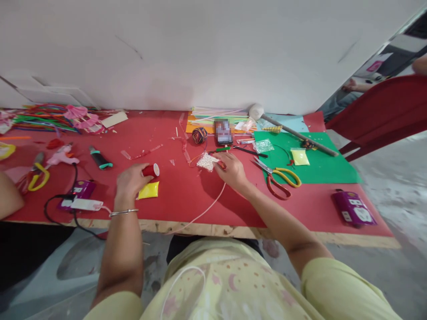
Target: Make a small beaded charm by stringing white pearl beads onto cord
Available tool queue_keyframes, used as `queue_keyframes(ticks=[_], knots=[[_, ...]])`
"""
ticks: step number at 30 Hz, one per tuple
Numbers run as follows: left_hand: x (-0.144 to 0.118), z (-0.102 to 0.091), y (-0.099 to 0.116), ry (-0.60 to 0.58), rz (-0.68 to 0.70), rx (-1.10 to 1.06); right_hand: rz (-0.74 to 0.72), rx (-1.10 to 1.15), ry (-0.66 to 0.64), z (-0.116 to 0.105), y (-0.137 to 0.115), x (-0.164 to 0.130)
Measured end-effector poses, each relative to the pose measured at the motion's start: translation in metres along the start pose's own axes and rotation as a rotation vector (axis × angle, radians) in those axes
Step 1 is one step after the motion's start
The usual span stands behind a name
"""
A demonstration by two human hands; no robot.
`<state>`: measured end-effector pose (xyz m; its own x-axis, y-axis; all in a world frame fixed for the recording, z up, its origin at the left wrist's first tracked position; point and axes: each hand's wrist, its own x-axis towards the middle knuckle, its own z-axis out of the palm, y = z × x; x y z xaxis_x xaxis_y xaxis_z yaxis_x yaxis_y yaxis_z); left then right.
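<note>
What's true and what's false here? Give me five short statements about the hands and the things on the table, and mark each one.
1. The left hand holds a red spool. True.
2. The right hand holds scissors. False: it touches a white, bead-textured piece; the red-and-yellow-handled scissors lie apart from it.
3. The yarn ball lies left of the phone. True.
4. A pale yellow packet lies on the green sheet. True.
5. The purple box at the far right sits on the green sheet. False: it sits on the red covering.
</note>
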<state>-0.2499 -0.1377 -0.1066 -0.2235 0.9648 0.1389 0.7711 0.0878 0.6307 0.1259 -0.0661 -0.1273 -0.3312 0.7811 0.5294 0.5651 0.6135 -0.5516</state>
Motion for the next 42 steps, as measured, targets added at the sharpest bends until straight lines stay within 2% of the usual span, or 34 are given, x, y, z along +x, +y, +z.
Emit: queue_keyframes(ticks=[2, 4, 5, 6, 8, 10, 13, 16, 20, 22, 25, 27, 30, 33, 35, 37, 40, 42], knots=[[0.000, 0.013, 0.014, 0.099, -0.079, -0.073, -0.008, 0.083, -0.003, 0.001, -0.009, 0.003], [0.000, 0.025, 0.040, 0.076, -0.165, -0.416, 0.008, 0.216, -0.024, 0.000, -0.022, 0.008], [0.000, 0.030, 0.055, 0.025, -0.208, -0.651, 0.026, 0.301, -0.038, -0.001, -0.030, 0.010], [0.000, 0.034, 0.070, -0.090, -0.248, -0.879, 0.048, 0.394, -0.051, -0.001, -0.037, 0.013], [0.000, 0.040, 0.096, -0.240, -0.286, -1.217, 0.107, 0.566, -0.060, -0.003, -0.050, 0.018], [0.002, 0.043, 0.115, -0.318, -0.299, -1.365, 0.165, 0.685, -0.058, -0.004, -0.059, 0.022], [0.005, 0.047, 0.130, -0.369, -0.297, -1.450, 0.193, 0.753, -0.073, -0.005, -0.063, 0.024], [0.006, 0.054, 0.136, -0.422, -0.296, -1.441, 0.128, 0.682, -0.055, -0.009, -0.062, 0.026], [0.002, 0.068, 0.145, -0.467, -0.250, -1.346, -0.117, 0.457, -0.015, -0.014, -0.061, 0.032], [0.001, 0.071, 0.149, -0.506, -0.203, -1.262, -0.170, 0.374, -0.022, -0.015, -0.059, 0.035], [0.007, 0.064, 0.146, -0.528, -0.096, -1.065, -0.016, 0.407, 0.101, -0.019, -0.045, 0.040], [0.014, 0.051, 0.137, -0.421, -0.036, -0.895, 0.143, 0.484, 0.251, -0.029, -0.025, 0.042], [0.025, 0.028, 0.114, -0.291, -0.022, -0.610, 0.291, 0.494, 0.454, -0.060, 0.023, 0.044], [0.031, 0.013, 0.090, -0.179, -0.023, -0.516, 0.323, 0.362, 0.648, -0.098, 0.072, 0.038], [0.033, 0.012, 0.081, -0.177, -0.035, -0.475, 0.295, 0.204, 0.749, -0.114, 0.093, 0.031], [0.034, 0.018, 0.081, -0.152, -0.040, -0.462, 0.301, 0.051, 0.682, -0.117, 0.099, 0.022], [0.035, 0.034, 0.096, -0.184, -0.048, -0.543, 0.338, -0.136, 0.305, -0.101, 0.091, 0.009], [0.033, 0.044, 0.109, -0.203, -0.029, -0.603, 0.314, -0.298, 0.056, -0.085, 0.084, 0.004]])
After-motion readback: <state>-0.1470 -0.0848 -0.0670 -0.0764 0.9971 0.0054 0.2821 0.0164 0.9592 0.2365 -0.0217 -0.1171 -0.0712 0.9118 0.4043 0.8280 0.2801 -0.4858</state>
